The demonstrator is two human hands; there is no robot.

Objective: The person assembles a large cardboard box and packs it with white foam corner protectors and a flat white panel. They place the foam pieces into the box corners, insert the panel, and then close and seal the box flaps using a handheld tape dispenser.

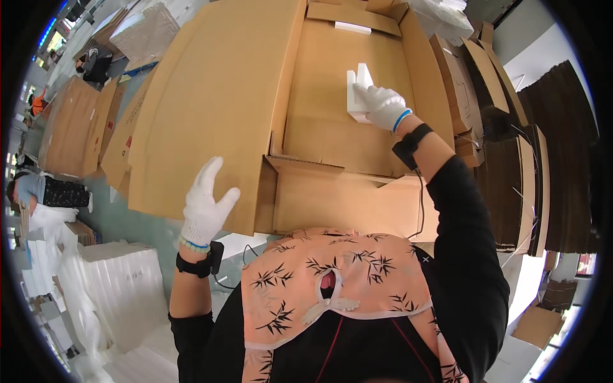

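No wording can be made out clearly. In the lower left of the frame, a short row of dark characters [135,276] stands on a large white block [118,300], too small and blurred to read. Further up at the left, small red marks [128,141] show on upright brown cardboard [118,156], likewise illegible. Right of the lower centre, a small white cross [426,259] stands on black clothing [463,255].

From my remote head view, I see the gloved right hand [386,110] holding a white notched piece [352,101] over an open cardboard box [345,143]; the gloved left hand [207,203], thumb spread, is near the broad flap [207,108].
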